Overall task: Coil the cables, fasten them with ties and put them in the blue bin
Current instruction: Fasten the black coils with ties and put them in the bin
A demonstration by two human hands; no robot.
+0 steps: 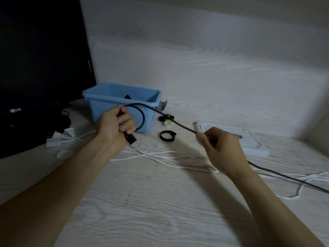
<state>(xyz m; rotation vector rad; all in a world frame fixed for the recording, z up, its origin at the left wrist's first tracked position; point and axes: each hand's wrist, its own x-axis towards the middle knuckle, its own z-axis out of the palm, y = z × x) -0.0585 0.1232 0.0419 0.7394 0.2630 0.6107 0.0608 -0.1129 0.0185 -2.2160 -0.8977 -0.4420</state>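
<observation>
A black cable point(179, 124) stretches between both hands in front of the blue bin point(106, 107). My left hand point(114, 127) grips the cable's plug end, and one loop curves round beside its fingers. My right hand point(219, 147) pinches the cable further along; from there it trails off across the table to the right edge. White cables point(160, 155) lie loose on the table under my arms. A black tie ring point(167, 136) lies between my hands, and another tie point(166, 118) with a yellow part lies beside the bin. Something dark shows inside the bin.
A black monitor point(41, 56) stands at the left with dark cables at its foot. White plugs point(60, 137) lie in front of it. A flat white device point(249, 139) lies behind my right hand. The wooden table point(151, 202) meets a wall at the back.
</observation>
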